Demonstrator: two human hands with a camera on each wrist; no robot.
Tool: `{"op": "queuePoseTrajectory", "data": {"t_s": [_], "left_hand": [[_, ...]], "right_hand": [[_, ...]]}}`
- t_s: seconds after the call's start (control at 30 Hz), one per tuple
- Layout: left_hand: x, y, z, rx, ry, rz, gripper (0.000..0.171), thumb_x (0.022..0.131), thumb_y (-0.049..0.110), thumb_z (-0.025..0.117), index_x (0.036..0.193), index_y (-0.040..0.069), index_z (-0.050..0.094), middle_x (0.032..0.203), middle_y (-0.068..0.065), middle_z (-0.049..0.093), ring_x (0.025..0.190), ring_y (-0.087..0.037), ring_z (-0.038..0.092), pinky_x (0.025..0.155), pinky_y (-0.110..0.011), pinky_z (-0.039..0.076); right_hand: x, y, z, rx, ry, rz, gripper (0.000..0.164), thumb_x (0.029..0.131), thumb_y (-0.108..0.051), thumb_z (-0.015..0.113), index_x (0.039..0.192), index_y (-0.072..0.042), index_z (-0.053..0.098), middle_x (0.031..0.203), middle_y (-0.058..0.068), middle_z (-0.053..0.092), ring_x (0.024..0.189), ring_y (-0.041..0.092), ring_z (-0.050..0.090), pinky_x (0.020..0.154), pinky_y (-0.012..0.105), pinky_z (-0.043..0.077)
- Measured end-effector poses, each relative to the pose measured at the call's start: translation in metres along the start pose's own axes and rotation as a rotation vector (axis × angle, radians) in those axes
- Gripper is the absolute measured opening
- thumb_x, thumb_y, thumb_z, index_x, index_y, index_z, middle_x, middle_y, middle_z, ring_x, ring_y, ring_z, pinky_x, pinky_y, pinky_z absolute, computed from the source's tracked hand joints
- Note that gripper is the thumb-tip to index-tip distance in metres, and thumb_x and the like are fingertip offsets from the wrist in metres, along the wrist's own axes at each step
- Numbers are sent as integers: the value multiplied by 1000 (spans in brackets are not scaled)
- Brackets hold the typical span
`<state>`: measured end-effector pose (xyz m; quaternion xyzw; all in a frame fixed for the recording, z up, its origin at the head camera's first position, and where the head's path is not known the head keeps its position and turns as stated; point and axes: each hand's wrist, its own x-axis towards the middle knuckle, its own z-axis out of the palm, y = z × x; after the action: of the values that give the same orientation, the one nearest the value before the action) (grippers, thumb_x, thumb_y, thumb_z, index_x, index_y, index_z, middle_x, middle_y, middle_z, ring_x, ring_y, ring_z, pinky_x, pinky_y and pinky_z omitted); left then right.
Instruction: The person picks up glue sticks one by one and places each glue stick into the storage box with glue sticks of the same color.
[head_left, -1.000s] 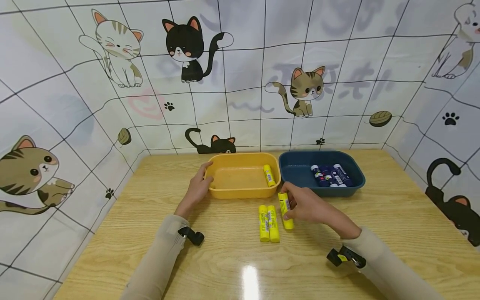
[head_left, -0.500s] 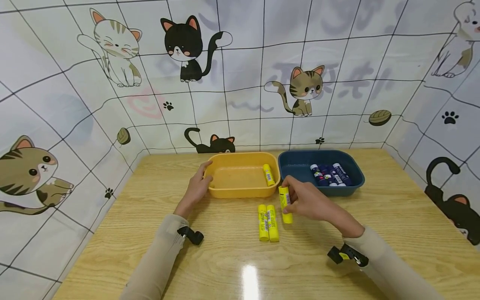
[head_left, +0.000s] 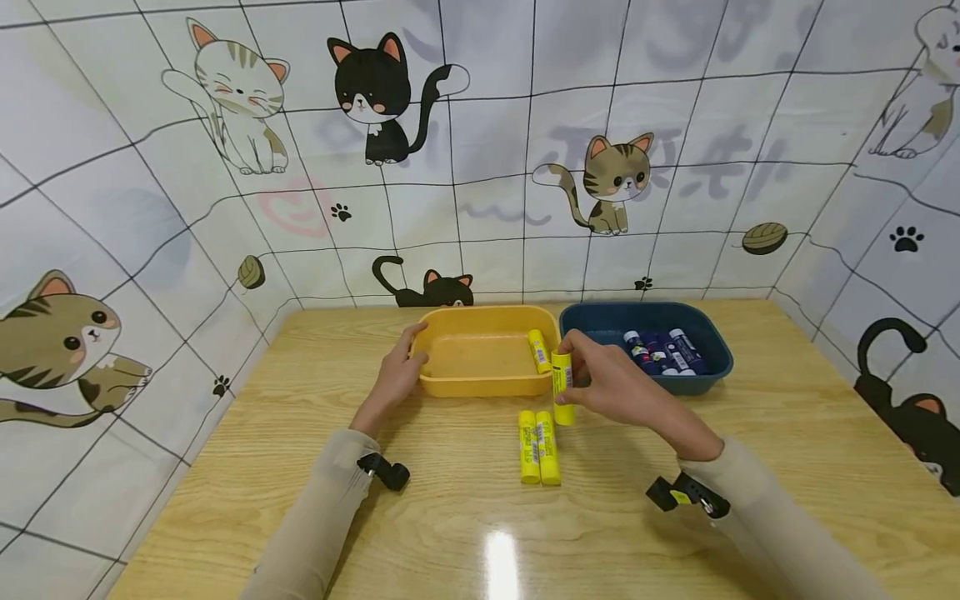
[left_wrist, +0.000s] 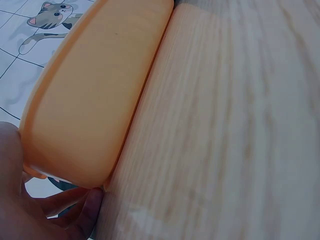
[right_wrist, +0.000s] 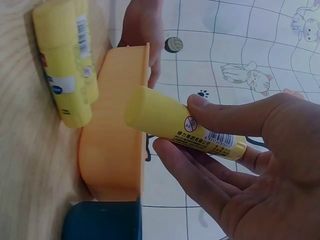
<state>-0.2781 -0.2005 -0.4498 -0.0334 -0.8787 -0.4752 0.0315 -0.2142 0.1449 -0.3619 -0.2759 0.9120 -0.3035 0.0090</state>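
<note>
My right hand [head_left: 618, 385] pinches a yellow glue stick [head_left: 562, 390] between thumb and fingers, at the front right corner of the yellow plastic bin [head_left: 480, 387]. In the right wrist view the glue stick [right_wrist: 185, 125] lies along the fingers, its label and barcode facing the camera. At the bin's left end, my left hand [head_left: 396, 371] grips it with thumb and fingers spread around the end wall. One yellow glue stick [head_left: 538, 351] lies inside the bin at its right side. Two more, a left glue stick [head_left: 529, 447] and a right glue stick [head_left: 548, 448], lie side by side on the table before it.
A dark blue bin [head_left: 600, 325] stands right beside the yellow one, holding several dark blue glue sticks [head_left: 663, 354]. Both sit on the wooden table [head_left: 450, 517] near its back edge, against a cat-patterned wall covering [head_left: 487, 150].
My right hand has lifted the glue stick from beside the pair on the table, moving it up and slightly left toward the yellow bin. The left hand has stayed on the bin's end.
</note>
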Motion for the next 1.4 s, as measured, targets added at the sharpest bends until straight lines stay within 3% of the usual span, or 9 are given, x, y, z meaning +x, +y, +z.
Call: {"op": "queuePoseTrajectory", "data": {"t_s": [0.27, 0.47, 0.73, 0.87, 1.03, 1.2, 1.4], "left_hand": [[1, 0, 0, -10, -3, -1, 53, 97, 21, 42, 149, 30, 33, 151, -9, 39, 132, -28, 44, 101, -48, 38], [0, -1, 1, -10, -1, -3, 53, 97, 21, 42, 149, 30, 33, 152, -9, 38, 135, -30, 41, 102, -50, 38], [1, -2, 2, -6, 1, 2, 53, 97, 21, 42, 148, 31, 34, 151, -9, 39, 135, -29, 41, 104, -50, 37], [0, -1, 1, -6, 1, 0, 53, 97, 22, 42, 148, 32, 33, 152, -8, 39, 134, -29, 41, 103, -50, 36], [0, 1, 1, -5, 3, 8, 53, 97, 22, 42, 149, 31, 33, 153, -9, 38, 136, -29, 40, 104, -50, 36], [0, 1, 1, -8, 13, 14, 53, 97, 21, 42, 149, 29, 34, 152, -11, 39, 134, -29, 42, 103, -50, 36], [0, 2, 2, -11, 5, 16, 53, 97, 21, 42, 149, 28, 33, 152, -12, 38, 132, -29, 43, 101, -48, 37]], "right_hand": [[15, -11, -12, -8, 48, -34, 48, 77, -19, 80, 112, -12, 48, 94, 5, 70, 81, 13, 66, 73, 34, 52], [31, -18, -15, -22, 78, -80, 47, 78, -20, 80, 112, -9, 50, 91, 5, 70, 81, 16, 66, 70, 32, 51], [60, -20, -25, 74, 0, -59, 46, 80, -16, 77, 114, -9, 47, 93, 9, 70, 81, 17, 69, 66, 30, 55], [78, -16, -28, 60, -26, -48, 46, 80, -16, 77, 114, -7, 47, 92, 10, 71, 77, 16, 68, 66, 31, 54], [100, -9, -26, 92, -104, 47, 45, 82, -14, 75, 115, -6, 46, 92, 12, 70, 74, 21, 69, 66, 31, 55], [121, -4, -19, 139, -171, 151, 45, 83, -9, 74, 116, -6, 44, 97, 16, 67, 81, 29, 70, 66, 30, 57], [136, 7, -9, 108, -228, 208, 44, 84, -9, 72, 118, -5, 44, 103, 18, 63, 85, 30, 69, 75, 38, 57]]}}
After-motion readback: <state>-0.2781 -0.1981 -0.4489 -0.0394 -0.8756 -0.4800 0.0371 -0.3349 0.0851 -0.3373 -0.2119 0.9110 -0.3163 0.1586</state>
